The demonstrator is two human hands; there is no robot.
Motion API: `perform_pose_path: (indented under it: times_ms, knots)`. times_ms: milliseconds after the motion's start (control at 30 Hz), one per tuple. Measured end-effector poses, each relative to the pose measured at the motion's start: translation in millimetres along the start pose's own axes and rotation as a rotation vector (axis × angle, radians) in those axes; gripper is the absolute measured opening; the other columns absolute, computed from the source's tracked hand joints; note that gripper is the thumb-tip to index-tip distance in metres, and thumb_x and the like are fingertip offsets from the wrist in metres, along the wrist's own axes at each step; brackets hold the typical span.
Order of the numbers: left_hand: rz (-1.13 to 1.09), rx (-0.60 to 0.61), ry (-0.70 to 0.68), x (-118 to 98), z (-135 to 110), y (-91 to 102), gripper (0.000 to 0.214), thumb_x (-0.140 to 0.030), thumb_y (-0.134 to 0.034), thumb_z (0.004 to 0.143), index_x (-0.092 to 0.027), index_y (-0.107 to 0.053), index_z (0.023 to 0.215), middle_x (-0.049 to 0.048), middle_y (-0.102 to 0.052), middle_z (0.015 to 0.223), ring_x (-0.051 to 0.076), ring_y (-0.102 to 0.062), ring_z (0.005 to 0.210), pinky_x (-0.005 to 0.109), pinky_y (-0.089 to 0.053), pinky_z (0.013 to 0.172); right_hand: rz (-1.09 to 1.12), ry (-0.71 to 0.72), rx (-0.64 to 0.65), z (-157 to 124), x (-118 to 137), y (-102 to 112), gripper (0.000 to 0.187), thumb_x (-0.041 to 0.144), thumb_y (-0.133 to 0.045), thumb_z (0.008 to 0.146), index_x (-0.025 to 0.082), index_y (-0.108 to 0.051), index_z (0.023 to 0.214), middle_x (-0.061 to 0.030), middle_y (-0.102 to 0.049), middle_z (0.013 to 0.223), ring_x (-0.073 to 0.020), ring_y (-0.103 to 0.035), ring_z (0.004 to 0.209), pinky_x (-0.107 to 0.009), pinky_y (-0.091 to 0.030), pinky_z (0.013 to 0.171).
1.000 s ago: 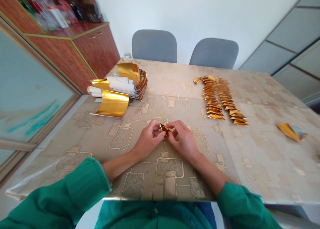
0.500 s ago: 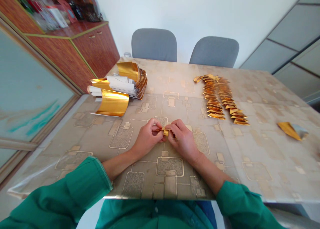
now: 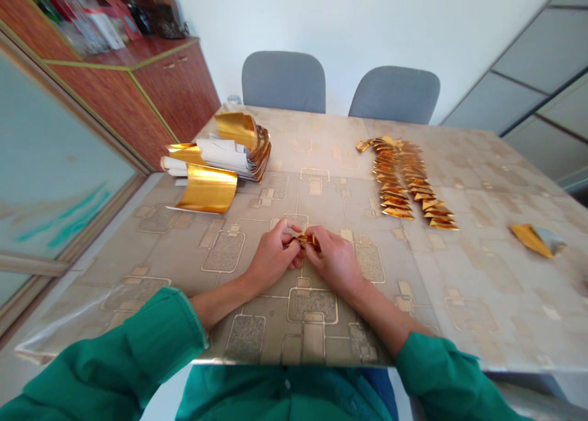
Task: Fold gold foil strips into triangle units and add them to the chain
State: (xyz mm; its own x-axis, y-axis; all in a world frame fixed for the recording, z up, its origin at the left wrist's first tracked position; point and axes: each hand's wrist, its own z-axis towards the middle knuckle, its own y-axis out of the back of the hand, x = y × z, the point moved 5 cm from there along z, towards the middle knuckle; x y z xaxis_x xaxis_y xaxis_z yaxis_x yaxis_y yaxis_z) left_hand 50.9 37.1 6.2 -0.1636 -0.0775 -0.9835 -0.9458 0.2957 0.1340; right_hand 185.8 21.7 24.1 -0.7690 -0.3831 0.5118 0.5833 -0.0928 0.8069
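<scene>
Between my two hands is a small piece of folded gold foil paper [image 3: 307,239], just above the tablecloth near the front of the table. My left hand [image 3: 274,254] pinches its left side between thumb and fingers. On the opposite side, my right hand [image 3: 337,258] is closed on it, with the fingertips partly covering the paper. Its exact folded shape is mostly hidden by my fingers. Two rows of folded gold paper pieces [image 3: 390,182] lie at the back right. A stack of gold and white paper sheets [image 3: 225,157] stands at the back left, with a curled gold sheet [image 3: 209,188] at its front.
A patterned tablecloth under clear plastic covers the table [image 3: 463,274]. One loose gold-and-silver folded paper [image 3: 535,240] lies far right. Two grey chairs [image 3: 283,81] stand behind the table. A reddish wooden cabinet [image 3: 179,90] is at the back left, beside a glass panel [image 3: 59,170].
My fingers have shifted around the gold paper; my right hand now covers it from above and the paper's visible shape has changed. The paper stack and the rows stay where they were.
</scene>
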Motion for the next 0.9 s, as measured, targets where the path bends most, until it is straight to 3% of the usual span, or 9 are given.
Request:
perform_pose_path:
  times_ms: [167,500,700,900]
  knots:
    - [-0.016,-0.048,0.011,-2.1,0.9,4.1,0.018,-0.025,-0.051,0.074,-0.020,-0.049,0.091,-0.0058,-0.063,0.057,0.011,-0.060,0.042,0.016,-0.045,0.038,0.101,-0.059,-0.004,0.1,-4.8,3.6,0.023,0.022,-0.052,0.087,0.018,-0.055,0.109,-0.0043,-0.071,0.084,-0.0147,-0.062,0.066,-0.024,-0.040,0.061]
    - [0.067,-0.019,-0.043,-0.2,-1.5,-1.2,0.014,-0.021,-0.053,0.077,-0.020,-0.050,0.091,-0.0064,-0.063,0.057,0.010,-0.060,0.043,0.014,-0.042,0.040,0.069,-0.199,-0.011,1.1,-15.2,-2.4,0.015,0.015,-0.048,0.082,0.020,-0.058,0.092,-0.0010,-0.068,0.072,-0.0133,-0.058,0.057,-0.023,-0.033,0.055]
    - [0.041,-0.025,-0.025,-0.1,0.1,0.3,0.018,-0.018,-0.051,0.074,-0.020,-0.050,0.091,-0.0072,-0.062,0.056,0.010,-0.059,0.041,0.014,-0.042,0.038,0.145,-0.182,0.003,1.6,-13.6,-1.3,0.022,0.021,-0.052,0.085,0.020,-0.057,0.107,-0.0007,-0.069,0.075,-0.0143,-0.061,0.060,-0.022,-0.036,0.056]
    - [0.020,-0.021,0.005,-1.3,0.4,0.0,0.018,-0.020,-0.051,0.072,-0.020,-0.050,0.090,-0.0067,-0.062,0.055,0.011,-0.059,0.040,0.014,-0.042,0.037,0.147,-0.173,0.011,3.6,-15.0,-1.4,0.015,0.022,-0.053,0.085,0.020,-0.058,0.100,0.0003,-0.068,0.072,-0.0133,-0.059,0.058,-0.022,-0.035,0.056]
